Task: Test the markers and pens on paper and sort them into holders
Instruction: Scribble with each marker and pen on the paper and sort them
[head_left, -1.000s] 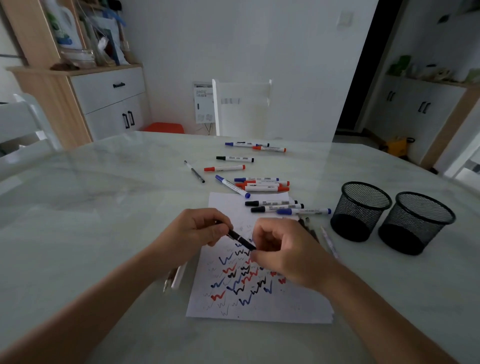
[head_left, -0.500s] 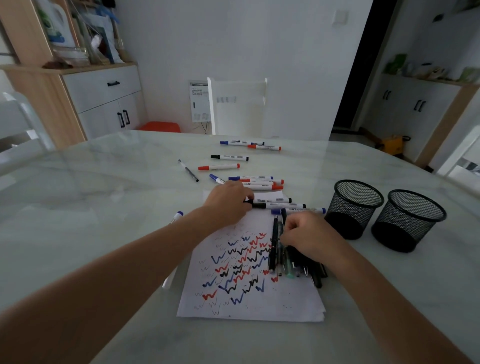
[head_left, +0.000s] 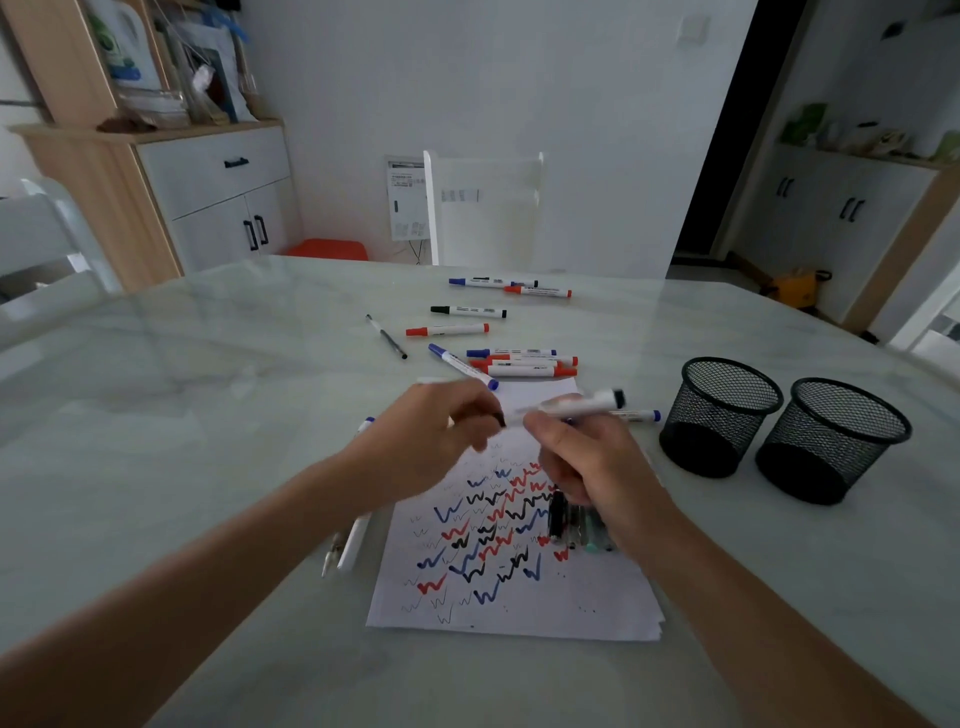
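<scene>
A white marker with black ends (head_left: 582, 406) is held level above the top of the scribbled paper (head_left: 519, 603). My right hand (head_left: 592, 462) grips its barrel. My left hand (head_left: 436, 436) pinches the black cap end; motion blur hides whether the cap is off. A bunch of dark pens (head_left: 571, 525) lies on the paper, partly under my right wrist. Two black mesh holders (head_left: 727, 415) (head_left: 841, 447) stand at the right, and I see nothing inside them. Loose markers (head_left: 524, 364) lie beyond the paper.
More markers in blue, red and black (head_left: 467, 312) and a thin pen (head_left: 387, 338) are scattered toward the far side of the marble table (head_left: 182, 441). A white marker (head_left: 356, 540) lies left of the paper. A white chair (head_left: 483, 208) stands beyond the far edge.
My left hand picked a black marker from the row at the paper's top. My right hand left the pens lying on the paper and took hold of the marker's barrel.
</scene>
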